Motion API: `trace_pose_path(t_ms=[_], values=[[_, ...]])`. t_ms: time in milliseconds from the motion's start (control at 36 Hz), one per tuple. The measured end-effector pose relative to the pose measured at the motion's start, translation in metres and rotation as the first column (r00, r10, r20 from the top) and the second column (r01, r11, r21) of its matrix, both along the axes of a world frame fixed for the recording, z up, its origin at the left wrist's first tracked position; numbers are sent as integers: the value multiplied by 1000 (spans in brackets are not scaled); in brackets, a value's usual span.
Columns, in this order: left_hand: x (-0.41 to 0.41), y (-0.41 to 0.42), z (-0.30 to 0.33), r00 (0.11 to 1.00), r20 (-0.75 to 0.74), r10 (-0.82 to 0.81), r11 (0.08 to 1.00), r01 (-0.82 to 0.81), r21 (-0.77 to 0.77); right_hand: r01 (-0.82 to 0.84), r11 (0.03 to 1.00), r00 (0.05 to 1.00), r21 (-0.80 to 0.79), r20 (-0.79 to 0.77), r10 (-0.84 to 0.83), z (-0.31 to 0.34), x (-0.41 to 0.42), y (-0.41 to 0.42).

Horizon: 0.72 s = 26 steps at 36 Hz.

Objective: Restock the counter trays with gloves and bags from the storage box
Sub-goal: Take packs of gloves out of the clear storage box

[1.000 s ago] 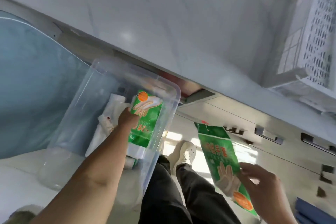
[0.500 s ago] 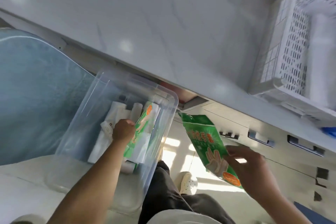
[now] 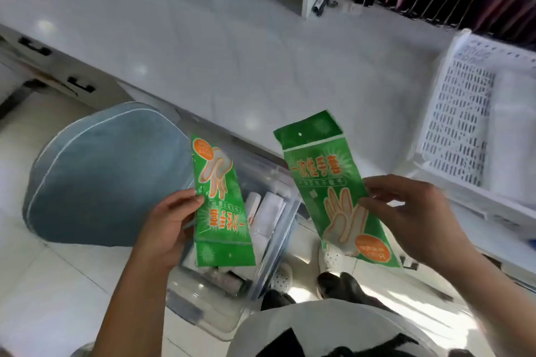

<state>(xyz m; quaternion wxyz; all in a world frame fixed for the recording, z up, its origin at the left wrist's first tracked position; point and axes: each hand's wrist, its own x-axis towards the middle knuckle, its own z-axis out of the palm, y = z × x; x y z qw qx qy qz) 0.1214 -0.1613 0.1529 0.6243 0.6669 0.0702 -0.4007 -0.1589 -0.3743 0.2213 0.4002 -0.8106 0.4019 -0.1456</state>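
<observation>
Two green glove packets are up in the air, one in each of the hands. The left hand (image 3: 168, 226) pinches the left glove packet (image 3: 222, 206) along its left edge, thumb on the printed face, so the packet stands nearly upright with its orange badge at the top and its hang-hole flap at the bottom. It hangs directly over the clear storage box (image 3: 269, 243), which sits on the floor below the tabletop (image 3: 232, 66) edge. Inside the box, white rolled bags (image 3: 268, 211) show just to the right of that packet. The right hand (image 3: 412, 220) grips the right glove packet (image 3: 333, 191) by its right edge, fingertips on the front; this one tilts, flap end up toward the tabletop and orange badge down near the wrist. The two packets are apart, with the box rim between them. A white perforated tray (image 3: 458, 130) rests on the tabletop to the right, beyond the right hand, with something pale lying in it. A blue padded seat (image 3: 101, 171) sits left of the box
</observation>
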Motion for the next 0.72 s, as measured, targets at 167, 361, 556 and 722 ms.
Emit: trace_pose_path(t_ms=[167,361,556,722], values=[[-15,-47,91,997,46,54,962,-40,-271,-27,999,978,-36,204,34,35,-5,-48],[-9,-169,114,989,31,146,909,-121,-399,21,1000,911,18,411,-27,54,-20,-106],[-52,-240,66,955,-196,224,877,-285,-387,82,989,854,123,503,-134,59,-45,-158],[-140,-244,13,937,-287,-197,966,136,-220,135,966,819,221,524,-234,45,-68,-178]])
